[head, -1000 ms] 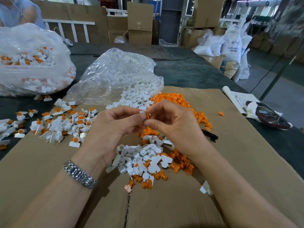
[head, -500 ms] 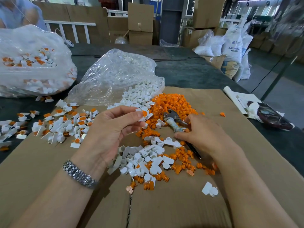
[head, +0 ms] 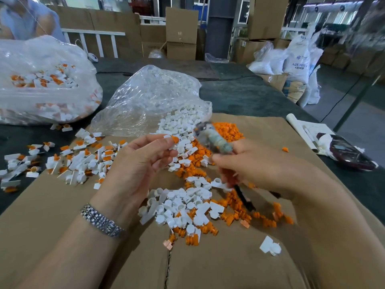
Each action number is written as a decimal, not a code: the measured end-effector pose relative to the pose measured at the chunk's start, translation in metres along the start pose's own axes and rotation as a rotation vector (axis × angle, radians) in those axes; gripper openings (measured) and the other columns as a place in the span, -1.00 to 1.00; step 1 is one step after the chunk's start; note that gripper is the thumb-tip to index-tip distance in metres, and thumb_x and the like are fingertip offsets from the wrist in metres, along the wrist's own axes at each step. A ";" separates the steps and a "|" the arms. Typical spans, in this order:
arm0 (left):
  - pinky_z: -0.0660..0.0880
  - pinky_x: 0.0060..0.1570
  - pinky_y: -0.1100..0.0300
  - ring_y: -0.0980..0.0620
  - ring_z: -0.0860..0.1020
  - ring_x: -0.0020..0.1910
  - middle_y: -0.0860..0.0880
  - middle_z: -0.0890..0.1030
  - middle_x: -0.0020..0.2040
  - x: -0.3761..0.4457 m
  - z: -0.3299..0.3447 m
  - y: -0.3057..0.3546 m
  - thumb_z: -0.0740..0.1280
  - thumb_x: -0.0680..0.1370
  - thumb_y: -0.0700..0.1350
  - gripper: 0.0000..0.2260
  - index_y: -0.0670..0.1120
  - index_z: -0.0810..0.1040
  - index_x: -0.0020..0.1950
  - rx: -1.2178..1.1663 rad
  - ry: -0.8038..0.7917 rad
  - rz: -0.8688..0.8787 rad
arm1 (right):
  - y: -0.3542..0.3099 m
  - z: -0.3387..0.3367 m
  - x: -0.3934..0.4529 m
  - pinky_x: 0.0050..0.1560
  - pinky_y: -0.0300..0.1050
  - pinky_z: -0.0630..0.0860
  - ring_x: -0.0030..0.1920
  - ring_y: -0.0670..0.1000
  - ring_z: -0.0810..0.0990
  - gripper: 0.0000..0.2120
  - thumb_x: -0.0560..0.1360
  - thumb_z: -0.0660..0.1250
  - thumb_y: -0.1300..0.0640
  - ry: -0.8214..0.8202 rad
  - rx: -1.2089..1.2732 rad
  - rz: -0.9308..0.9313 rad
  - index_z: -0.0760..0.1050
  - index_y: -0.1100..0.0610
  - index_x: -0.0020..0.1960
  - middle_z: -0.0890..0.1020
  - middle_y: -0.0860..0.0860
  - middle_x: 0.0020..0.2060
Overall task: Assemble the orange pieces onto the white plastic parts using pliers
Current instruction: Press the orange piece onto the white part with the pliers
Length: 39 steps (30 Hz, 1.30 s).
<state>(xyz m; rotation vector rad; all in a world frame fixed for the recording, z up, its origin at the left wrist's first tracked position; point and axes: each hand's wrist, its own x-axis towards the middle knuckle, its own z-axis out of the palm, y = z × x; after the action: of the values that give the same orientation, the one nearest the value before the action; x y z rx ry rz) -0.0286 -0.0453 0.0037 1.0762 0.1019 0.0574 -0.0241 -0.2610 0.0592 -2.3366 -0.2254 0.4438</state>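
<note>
Pliers [head: 216,140] gripped in right hand [head: 256,163], lifted above the heaps, blurred with motion. Long axis slanted: metal nose up and away to the left, toward the clear bag [head: 150,101]; dark handles [head: 243,197] down and back toward the body, emerging below the palm. Jaws too blurred to tell whether apart or together. Right fingers curled round the handles, wrist coming in from lower right.

Left hand [head: 143,161] raised, palm turned inward, thumb and fingertips pinching a white plastic part [head: 169,140] with an orange piece [head: 175,139] seated at its far end; watch [head: 102,222] on the wrist. Part held just left of the pliers' nose, not touching it.

Loose white parts [head: 181,207] and orange pieces [head: 227,130] heaped on cardboard [head: 62,215] over the dark surface [head: 239,97]; finished assemblies [head: 77,159] spread at left, more in a second bag [head: 45,80].

Compared with half a second ago: pliers then lying on the orange heap with right hand reaching over them, now off the cardboard and tilted up toward the held part. Left hand and its part almost unmoved.
</note>
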 end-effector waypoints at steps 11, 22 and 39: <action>0.59 -0.30 0.31 0.04 0.69 -0.28 -0.12 0.70 -0.22 -0.001 0.001 0.000 0.56 0.28 -0.17 -0.91 -0.11 0.74 -0.24 0.026 0.044 0.043 | -0.020 0.024 -0.006 0.17 0.21 0.60 0.03 0.14 0.71 -0.69 0.68 0.21 -0.03 -0.143 0.009 -0.059 0.55 0.21 0.07 0.72 0.10 -0.04; 0.58 -0.34 0.30 0.04 0.67 -0.31 -0.12 0.71 -0.23 -0.002 0.003 -0.004 0.54 0.33 -0.22 -0.89 -0.17 0.70 -0.18 0.080 0.055 0.038 | -0.020 0.033 -0.012 -0.29 -0.22 0.49 -0.39 -0.09 0.55 -0.64 0.70 0.13 -0.07 -0.064 -0.083 -0.107 0.46 0.13 -0.14 0.59 0.04 -0.34; 0.61 -0.25 0.29 -0.02 0.72 -0.22 -0.13 0.72 -0.20 -0.003 0.002 -0.006 0.53 0.35 -0.16 -0.93 -0.15 0.76 -0.22 0.090 0.039 0.034 | -0.011 0.033 -0.006 -0.34 -0.12 0.53 -0.41 0.08 0.59 -0.56 0.68 0.17 -0.10 -0.068 -0.038 -0.092 0.55 0.28 0.00 0.61 0.22 -0.34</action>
<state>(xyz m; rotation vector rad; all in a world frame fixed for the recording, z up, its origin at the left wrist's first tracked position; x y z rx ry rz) -0.0312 -0.0503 0.0001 1.1674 0.1220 0.1054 -0.0428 -0.2341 0.0467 -2.3389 -0.3754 0.4773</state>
